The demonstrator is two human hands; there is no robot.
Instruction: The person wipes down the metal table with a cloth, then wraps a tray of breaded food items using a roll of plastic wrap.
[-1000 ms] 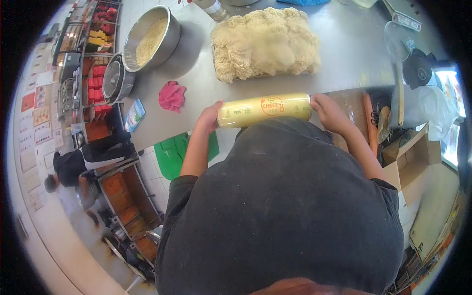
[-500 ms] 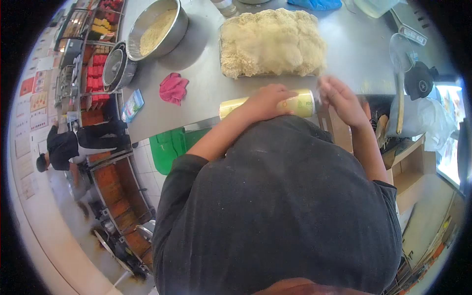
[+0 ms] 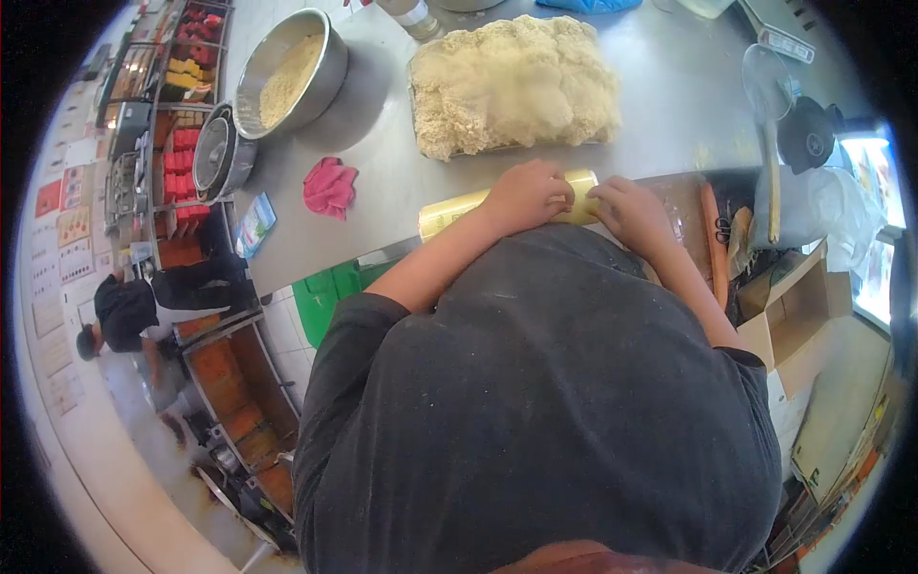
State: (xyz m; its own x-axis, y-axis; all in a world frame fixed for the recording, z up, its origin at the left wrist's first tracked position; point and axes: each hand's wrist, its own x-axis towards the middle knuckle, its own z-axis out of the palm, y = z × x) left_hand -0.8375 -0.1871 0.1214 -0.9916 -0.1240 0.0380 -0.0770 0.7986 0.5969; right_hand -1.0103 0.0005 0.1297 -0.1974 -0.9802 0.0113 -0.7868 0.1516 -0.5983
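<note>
Lowered since the earlier frame, the right hand (image 3: 636, 216) fingers the right end of the yellow roll (image 3: 453, 213) at centre, grip unclear, while the left hand (image 3: 523, 199) clasps it, work seemingly calling for steadiness.

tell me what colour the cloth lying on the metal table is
Bright pink; the cloth shows best in the head view.

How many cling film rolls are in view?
1: cling film roll at the steel table's near edge, left hand over it, right hand at its end; others may be hidden.
</note>
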